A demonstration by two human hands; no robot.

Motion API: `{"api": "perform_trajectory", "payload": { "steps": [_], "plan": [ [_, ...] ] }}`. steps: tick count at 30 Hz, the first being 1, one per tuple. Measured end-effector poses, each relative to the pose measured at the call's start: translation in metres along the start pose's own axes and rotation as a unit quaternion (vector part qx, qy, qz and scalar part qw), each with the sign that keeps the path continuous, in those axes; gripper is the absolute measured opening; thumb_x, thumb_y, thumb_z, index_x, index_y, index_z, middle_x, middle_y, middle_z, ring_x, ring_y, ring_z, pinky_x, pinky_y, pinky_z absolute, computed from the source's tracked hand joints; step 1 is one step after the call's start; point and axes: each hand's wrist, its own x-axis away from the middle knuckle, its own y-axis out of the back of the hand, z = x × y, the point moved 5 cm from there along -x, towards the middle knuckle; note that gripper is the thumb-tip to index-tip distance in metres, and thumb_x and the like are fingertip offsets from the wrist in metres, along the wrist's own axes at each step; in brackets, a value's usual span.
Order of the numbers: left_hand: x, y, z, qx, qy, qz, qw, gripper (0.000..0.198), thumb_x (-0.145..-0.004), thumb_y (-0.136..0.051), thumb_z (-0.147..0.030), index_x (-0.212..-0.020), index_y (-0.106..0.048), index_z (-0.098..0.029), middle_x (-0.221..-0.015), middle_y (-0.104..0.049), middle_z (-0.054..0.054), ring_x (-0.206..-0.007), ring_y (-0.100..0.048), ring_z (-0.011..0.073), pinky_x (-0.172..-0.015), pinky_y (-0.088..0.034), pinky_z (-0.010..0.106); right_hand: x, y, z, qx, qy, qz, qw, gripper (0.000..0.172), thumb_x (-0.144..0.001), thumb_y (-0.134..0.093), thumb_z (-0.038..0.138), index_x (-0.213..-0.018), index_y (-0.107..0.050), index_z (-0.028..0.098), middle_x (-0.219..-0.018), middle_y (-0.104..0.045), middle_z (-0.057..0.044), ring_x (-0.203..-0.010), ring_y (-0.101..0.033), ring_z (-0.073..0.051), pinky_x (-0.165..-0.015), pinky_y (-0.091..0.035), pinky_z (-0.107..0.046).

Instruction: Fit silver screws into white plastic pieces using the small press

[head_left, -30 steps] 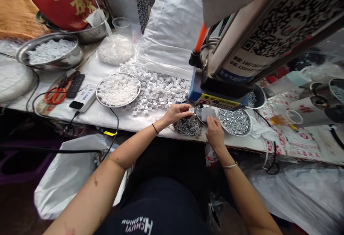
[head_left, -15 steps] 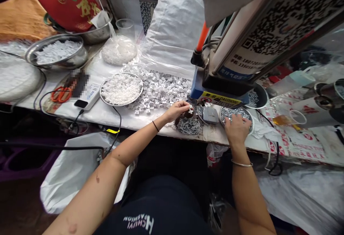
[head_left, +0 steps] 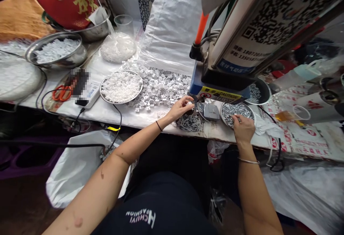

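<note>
My left hand point(head_left: 180, 108) pinches a small white plastic piece point(head_left: 189, 104) under the head of a blue press point(head_left: 219, 88). Just below that hand lies a heap of small metal parts point(head_left: 189, 123). My right hand point(head_left: 243, 128) is closed at the front rim of a round dish of metal pins point(head_left: 236, 111); its fingertips are pressed together, and what they hold is too small to make out. Between the hands sits a grey metal block point(head_left: 211, 112). Many white square plastic pieces point(head_left: 163, 86) are heaped behind my left hand.
A plate of small white parts point(head_left: 122, 87) stands left of the heap. Farther left are a power strip point(head_left: 90, 93), orange-handled scissors point(head_left: 61, 93) and a metal bowl of white pieces point(head_left: 57, 50). A dark bowl point(head_left: 259, 92) and a cup of amber liquid point(head_left: 288, 115) are on the right.
My right hand has drawn back from over the pins to the dish's front rim, its fingers closing together. My left hand has shifted the white piece slightly down under the press.
</note>
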Motion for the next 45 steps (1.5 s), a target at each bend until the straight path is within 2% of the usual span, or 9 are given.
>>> {"api": "perform_trajectory", "payload": {
  "steps": [4,7,10,14,21,28,34,37,45],
  "plan": [
    [0.019,0.006,0.0,-0.018,-0.04,-0.098,0.994,0.032,-0.077,-0.065,-0.034,-0.099,-0.047,-0.019,-0.102,-0.054,0.004,-0.087,-0.055,0.0119,-0.079,-0.043,0.025,0.009,0.011,0.007,-0.062,-0.001,-0.034,0.997,0.034,-0.087,-0.047,0.042,-0.091,-0.07,0.017,-0.086,-0.071,-0.01,-0.076,-0.062,-0.021,-0.07,-0.043,-0.03],
    [0.044,0.011,-0.003,-0.17,-0.063,-0.168,0.969,0.02,-0.077,-0.065,-0.033,-0.085,-0.054,-0.018,-0.098,-0.053,0.005,-0.095,-0.052,0.016,-0.088,-0.041,0.031,0.021,0.018,0.019,-0.113,-0.006,-0.043,0.993,0.034,-0.086,-0.049,0.044,-0.09,-0.07,0.017,-0.088,-0.072,-0.009,-0.077,-0.065,-0.02,-0.071,-0.046,-0.029],
    [0.059,0.006,0.0,-0.307,-0.044,-0.154,0.938,0.014,-0.075,-0.068,-0.032,-0.073,-0.064,-0.019,-0.088,-0.053,0.004,-0.092,-0.051,0.0188,-0.088,-0.04,0.035,0.032,0.02,0.037,-0.144,-0.008,-0.025,0.989,0.033,-0.086,-0.05,0.044,-0.09,-0.07,0.018,-0.087,-0.073,-0.008,-0.077,-0.066,-0.02,-0.073,-0.048,-0.03],
    [0.061,-0.001,0.005,-0.34,-0.019,-0.136,0.93,0.008,-0.077,-0.065,-0.026,-0.072,-0.069,-0.021,-0.086,-0.056,0.004,-0.09,-0.053,0.0189,-0.086,-0.041,0.035,0.044,0.021,0.065,-0.215,-0.022,0.005,0.976,0.031,-0.085,-0.053,0.043,-0.096,-0.07,0.019,-0.094,-0.072,-0.008,-0.082,-0.068,-0.021,-0.078,-0.05,-0.033],
    [0.059,0.0,-0.004,-0.28,-0.086,-0.1,0.951,0.015,-0.084,-0.057,-0.027,-0.077,-0.068,-0.019,-0.085,-0.061,0.005,-0.086,-0.056,0.0173,-0.083,-0.042,0.033,0.061,0.016,0.115,-0.487,-0.153,0.147,0.847,0.03,-0.073,-0.066,0.042,-0.09,-0.069,0.018,-0.081,-0.072,-0.005,-0.073,-0.068,-0.019,-0.072,-0.055,-0.034],
    [0.064,0.001,-0.013,-0.214,-0.118,-0.099,0.965,0.015,-0.084,-0.057,-0.03,-0.079,-0.067,-0.02,-0.085,-0.06,0.006,-0.088,-0.056,0.0183,-0.084,-0.041,0.032,0.066,0.009,0.174,-0.509,-0.118,0.307,0.795,0.029,-0.075,-0.064,0.043,-0.087,-0.071,0.018,-0.073,-0.071,-0.003,-0.066,-0.066,-0.018,-0.064,-0.054,-0.03],
    [0.063,0.006,-0.007,-0.156,-0.062,-0.095,0.981,0.019,-0.082,-0.059,-0.032,-0.071,-0.063,-0.018,-0.078,-0.057,0.003,-0.079,-0.053,0.0152,-0.076,-0.041,0.028,0.062,0.024,0.176,-0.385,-0.02,0.155,0.91,0.022,-0.082,-0.056,0.037,-0.089,-0.071,0.023,-0.089,-0.073,-0.004,-0.081,-0.067,-0.02,-0.078,-0.05,-0.031],
    [0.065,0.007,-0.003,-0.12,-0.03,-0.095,0.988,0.02,-0.082,-0.058,-0.034,-0.073,-0.063,-0.017,-0.079,-0.057,0.002,-0.08,-0.053,0.0141,-0.077,-0.041,0.026,0.061,0.021,0.173,-0.355,0.01,0.186,0.916,0.02,-0.08,-0.059,0.033,-0.092,-0.072,0.025,-0.092,-0.073,-0.004,-0.084,-0.067,-0.022,-0.079,-0.049,-0.032],
    [0.069,0.0,-0.01,-0.085,-0.046,-0.142,0.985,0.014,-0.079,-0.061,-0.028,-0.073,-0.065,-0.017,-0.082,-0.057,0.003,-0.083,-0.054,0.0142,-0.082,-0.041,0.027,0.067,0.001,0.179,-0.531,-0.154,0.325,0.767,0.031,-0.072,-0.064,0.045,-0.083,-0.072,0.017,-0.07,-0.07,-0.003,-0.062,-0.064,-0.017,-0.063,-0.053,-0.029]
  ]
}}
